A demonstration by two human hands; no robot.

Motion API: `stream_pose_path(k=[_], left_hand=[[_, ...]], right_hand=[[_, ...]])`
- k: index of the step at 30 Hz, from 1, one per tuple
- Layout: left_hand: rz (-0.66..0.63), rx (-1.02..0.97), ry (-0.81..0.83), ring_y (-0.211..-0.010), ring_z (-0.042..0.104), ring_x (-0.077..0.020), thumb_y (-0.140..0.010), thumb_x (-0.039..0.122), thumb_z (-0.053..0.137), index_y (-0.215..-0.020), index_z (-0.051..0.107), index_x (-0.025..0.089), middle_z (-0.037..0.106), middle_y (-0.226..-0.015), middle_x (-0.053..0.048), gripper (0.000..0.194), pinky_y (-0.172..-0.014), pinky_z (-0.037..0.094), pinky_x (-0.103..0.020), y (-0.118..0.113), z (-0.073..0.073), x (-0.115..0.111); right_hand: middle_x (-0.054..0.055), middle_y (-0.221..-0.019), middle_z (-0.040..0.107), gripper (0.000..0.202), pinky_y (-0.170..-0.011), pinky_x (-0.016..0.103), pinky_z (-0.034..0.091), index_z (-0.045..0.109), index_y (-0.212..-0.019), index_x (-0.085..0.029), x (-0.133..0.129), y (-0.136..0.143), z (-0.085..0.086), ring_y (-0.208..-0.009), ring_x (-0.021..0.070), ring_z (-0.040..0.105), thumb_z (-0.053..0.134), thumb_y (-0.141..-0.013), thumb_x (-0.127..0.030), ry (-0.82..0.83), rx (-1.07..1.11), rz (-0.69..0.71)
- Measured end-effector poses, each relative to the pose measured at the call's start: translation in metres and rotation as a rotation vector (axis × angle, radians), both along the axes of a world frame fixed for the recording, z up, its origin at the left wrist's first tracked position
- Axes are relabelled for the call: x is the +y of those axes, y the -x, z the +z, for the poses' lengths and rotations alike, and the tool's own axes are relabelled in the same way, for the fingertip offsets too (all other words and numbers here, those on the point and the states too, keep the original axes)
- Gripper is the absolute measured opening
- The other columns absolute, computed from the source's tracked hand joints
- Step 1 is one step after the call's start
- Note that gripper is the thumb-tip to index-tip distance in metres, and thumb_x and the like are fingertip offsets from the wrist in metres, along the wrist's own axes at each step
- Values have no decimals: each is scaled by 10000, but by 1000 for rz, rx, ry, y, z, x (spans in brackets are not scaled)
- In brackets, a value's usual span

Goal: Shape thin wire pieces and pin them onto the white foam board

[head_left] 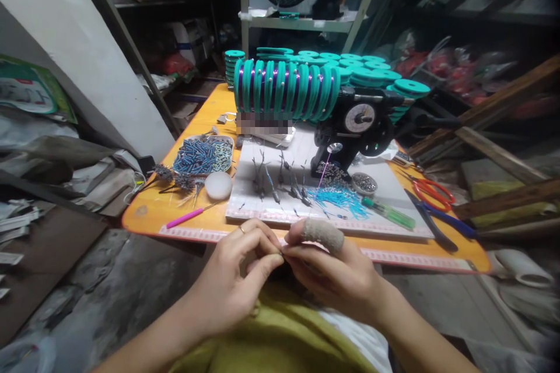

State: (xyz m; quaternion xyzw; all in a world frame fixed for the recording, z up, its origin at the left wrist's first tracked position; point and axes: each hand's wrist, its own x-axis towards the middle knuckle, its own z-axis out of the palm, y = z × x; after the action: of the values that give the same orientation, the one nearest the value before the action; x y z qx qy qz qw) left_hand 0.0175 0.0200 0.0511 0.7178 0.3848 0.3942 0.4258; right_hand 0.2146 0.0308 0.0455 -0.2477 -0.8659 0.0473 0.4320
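My left hand (238,271) and my right hand (326,271) meet fingertip to fingertip just in front of the orange table's near edge (175,227), above my lap. Both pinch something very small and thin between thumb and forefinger; what it is I cannot tell. My right thumb wears a grey cloth wrap (321,233). A ring sits on my left hand. Just beyond the hands, a white board (380,201) carries several dark wired pieces (275,183) and a heap of thin blue pieces (339,198).
On the table: a tray of blue beads (202,154), a white round lump (218,185), a pink-handled tool (186,217), a green screwdriver (389,214), red-handled scissors (433,192), blue-handled pliers (441,221), a black winder (356,128) and teal spools (286,90). Clutter and wooden planks flank both sides.
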Motion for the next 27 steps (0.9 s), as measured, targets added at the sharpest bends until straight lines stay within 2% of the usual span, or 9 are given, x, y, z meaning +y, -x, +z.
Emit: stream_pose_path(k=[5,10,14,18,22,25,27], left_hand=[[-126,-55,205,-851,599,-190,-878,160,563,-717,551,184,616,-837,-49,163,-783,474,-309,-1,7,11],[-117,-27,151,-870,595,-202,-887,186,564,-722,564,187,627,-850,-63,165,-787,471,-322,0,9,11],[-116,2,131,-863,597,-201,-892,172,547,-723,556,191,629,-847,-65,170,-782,474,-322,2,10,10],[-133,31,192,-834,602,-202,-864,139,560,-728,562,195,628,-834,-58,147,-746,481,-316,1,12,13],[-154,-52,291,-834,609,-200,-864,157,575,-715,575,185,632,-829,-64,152,-750,498,-311,-3,10,14],[-70,-241,381,-905,622,-191,-873,218,610,-802,611,179,634,-957,-79,82,-794,518,-299,-5,2,9],[87,-412,395,-963,627,-175,-876,242,627,-921,630,196,607,-1107,-80,64,-857,522,-296,-8,-7,2]], right_hand=[[79,-950,681,133,-789,303,593,660,-985,-184,3,-7,-8,-905,186,661,569,-898,-139,77,-34,53],[119,-981,666,213,-838,295,583,648,-1046,-111,0,-7,-13,-944,192,656,614,-843,-54,46,49,31],[93,-974,672,216,-865,315,580,648,-1059,-137,0,-7,-15,-927,182,657,606,-858,-70,81,71,56],[56,-913,696,150,-775,310,604,651,-1012,-191,3,-8,-14,-872,175,676,586,-893,-127,142,39,64],[67,-904,697,163,-761,315,604,651,-990,-173,2,-5,-17,-844,182,679,658,-837,-118,81,82,38],[90,-900,678,230,-735,290,605,650,-983,-146,-1,1,-18,-847,192,673,680,-776,-50,19,143,-96],[77,-838,660,216,-675,265,600,649,-945,-158,-2,5,-17,-797,186,669,663,-769,-33,-17,192,-189]])
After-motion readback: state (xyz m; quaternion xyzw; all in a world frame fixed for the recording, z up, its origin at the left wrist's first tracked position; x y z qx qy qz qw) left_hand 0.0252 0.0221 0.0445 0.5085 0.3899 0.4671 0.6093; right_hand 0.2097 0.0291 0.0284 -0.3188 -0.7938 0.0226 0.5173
